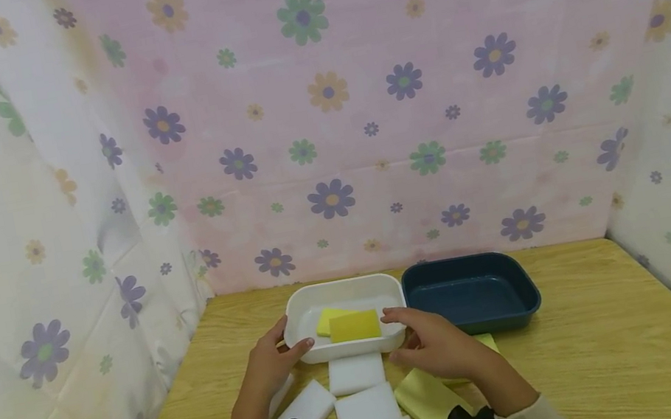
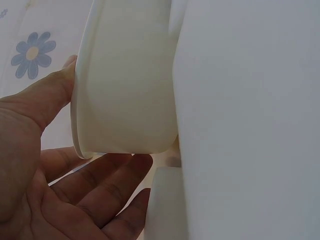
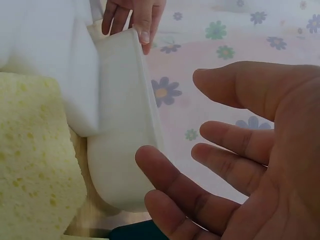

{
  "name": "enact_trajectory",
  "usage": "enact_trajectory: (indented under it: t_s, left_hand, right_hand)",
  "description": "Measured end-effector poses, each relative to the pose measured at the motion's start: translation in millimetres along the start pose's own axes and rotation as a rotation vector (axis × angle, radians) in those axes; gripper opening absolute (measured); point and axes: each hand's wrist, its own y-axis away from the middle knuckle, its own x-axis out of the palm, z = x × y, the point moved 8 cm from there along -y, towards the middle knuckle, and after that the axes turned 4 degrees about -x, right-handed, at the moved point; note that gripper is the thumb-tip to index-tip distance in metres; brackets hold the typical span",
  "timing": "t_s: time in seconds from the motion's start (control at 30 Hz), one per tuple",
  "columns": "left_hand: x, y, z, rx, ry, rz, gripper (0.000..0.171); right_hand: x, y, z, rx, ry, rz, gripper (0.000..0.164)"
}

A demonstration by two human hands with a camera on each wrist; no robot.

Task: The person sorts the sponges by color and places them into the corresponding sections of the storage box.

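A white rectangular tray (image 1: pixel 316 354) stands on the table with two yellow sponges (image 1: pixel 354 326) inside, one overlapping the other. My left hand (image 1: pixel 269 362) grips the tray's left end, its thumb on the rim and its fingers round the outer wall. In the left wrist view the thumb and fingers of my left hand (image 2: pixel 75 170) straddle the tray end (image 2: pixel 125 80). At the tray's right end, my right hand (image 1: pixel 436 341) is spread with nothing held. The right wrist view shows the fingers of my right hand (image 3: pixel 240 160) apart, close to the white tray wall (image 3: pixel 122 125).
A dark blue tray (image 1: pixel 477 327) stands against the white one on the right. Several white sponges (image 1: pixel 367 411) lie in front, partly overlapping. Pale yellow sponges (image 1: pixel 431 406) lie by my right forearm. Flowered curtains (image 1: pixel 321 129) enclose the wooden table (image 1: pixel 615 340) at back and sides.
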Motion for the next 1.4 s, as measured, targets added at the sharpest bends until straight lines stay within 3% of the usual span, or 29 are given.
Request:
enact_trajectory:
  t_s: [0.37,0.67,1.0,1.4]
  left_hand:
    - [0.4,0.7,1.7,0.005,0.021,-0.004,0.092]
    - [-1.2,1.1,0.2,0.006,0.013,-0.013,0.091]
    - [-1.0,2.6,-0.9,0.007,0.015,-0.014,0.091]
    - [0.4,0.4,-1.9,0.007,0.039,-0.012,0.09]
  right_hand:
    - [-14,13,5,-0.023,0.002,-0.079,0.047]
    - [-28,40,-1,0.013,0.105,-0.2,0.039]
    - [-31,71,-7,0.089,0.149,-0.236,0.058]
    - [-31,100,-32,0.19,0.125,-0.167,0.07]
